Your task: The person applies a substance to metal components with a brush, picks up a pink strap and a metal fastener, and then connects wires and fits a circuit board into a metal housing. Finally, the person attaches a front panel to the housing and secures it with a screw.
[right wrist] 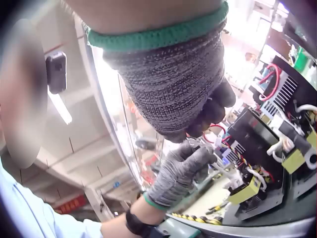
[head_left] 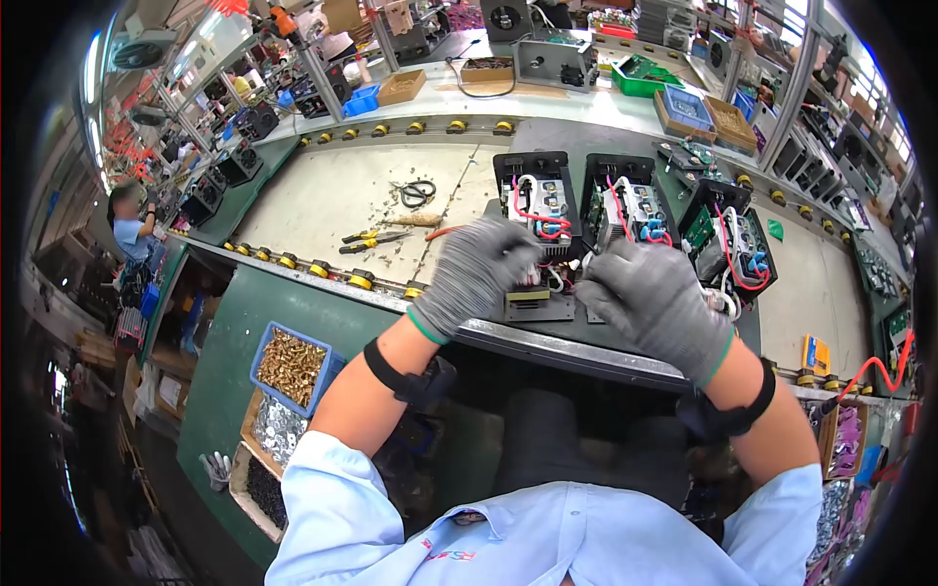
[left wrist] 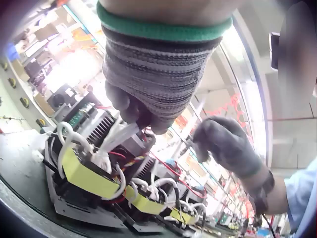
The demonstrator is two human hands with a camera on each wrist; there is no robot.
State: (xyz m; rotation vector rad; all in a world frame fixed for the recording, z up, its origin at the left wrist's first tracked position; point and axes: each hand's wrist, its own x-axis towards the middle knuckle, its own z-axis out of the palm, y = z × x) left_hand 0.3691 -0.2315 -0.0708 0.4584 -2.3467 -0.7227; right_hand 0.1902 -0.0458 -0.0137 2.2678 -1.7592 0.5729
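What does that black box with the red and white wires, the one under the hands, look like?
The black open-topped electronics unit sits flat on the dark workbench, first in a row of three alike. Inside it are looping red and white wires, blue parts, a ribbed metal heat sink and a yellow-taped transformer. The grey-gloved left hand pinches a white wire rising from it; the grey-gloved right hand works beside it.
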